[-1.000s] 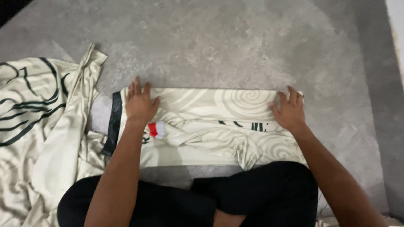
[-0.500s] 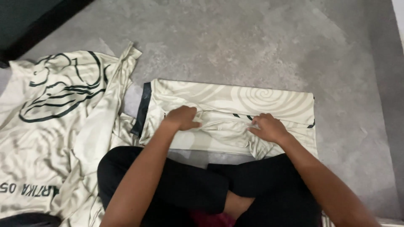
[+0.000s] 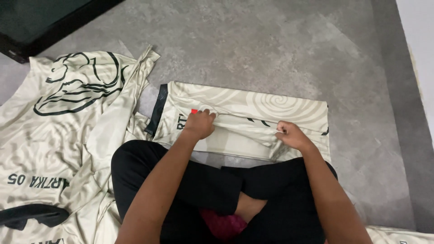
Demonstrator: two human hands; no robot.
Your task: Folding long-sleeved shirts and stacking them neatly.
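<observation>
Head view, looking down at a seated person. The left hand (image 3: 199,124) is closed, its fingers curled around the near folded edge of a cream garment (image 3: 271,108) close to the garment's left end. The right hand (image 3: 291,134) is likewise closed in a fist, pinching the same bunched edge farther to the right. Both hands grip the fabric where it gathers into a ridge running left to right between them. The garment, patterned with pale swirls and trimmed with a dark band (image 3: 158,108) along its left end, lies folded into a long strip on the grey floor (image 3: 271,45), just beyond the person's crossed legs in black trousers (image 3: 217,180). A small red mark (image 3: 194,111) shows just beside the left hand. To the left, a second cream garment (image 3: 63,117) with a black line drawing lies spread on the floor, its near part reaching beside the left knee. A dark ledge (image 3: 40,27) crosses the far left corner; a pale wall (image 3: 418,40) borders the right.
</observation>
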